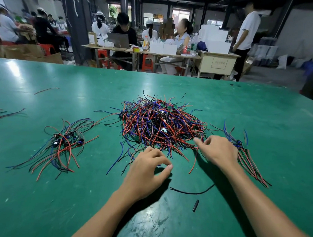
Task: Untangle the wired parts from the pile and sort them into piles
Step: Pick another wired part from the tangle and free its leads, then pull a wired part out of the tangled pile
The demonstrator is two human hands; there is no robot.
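Note:
A big tangled pile of wired parts (160, 125), with red, blue and black leads and small boards, lies mid-table. A smaller sorted pile (63, 142) sits to its left, and another sorted bunch (244, 155) lies to its right. My left hand (147, 172) hovers just in front of the big pile, fingers loosely curled and thumb out, with nothing visibly held. My right hand (219, 152) reaches to the pile's front right edge. Its index finger and thumb are slightly apart at the red wires, and the hand partly covers the right bunch.
The green table (183, 219) carries a loose black wire (193, 192) and a short black sleeve (195, 205) near my right forearm. Stray wires (46, 90) lie at the far left. People sit and stand at desks beyond the table's far edge.

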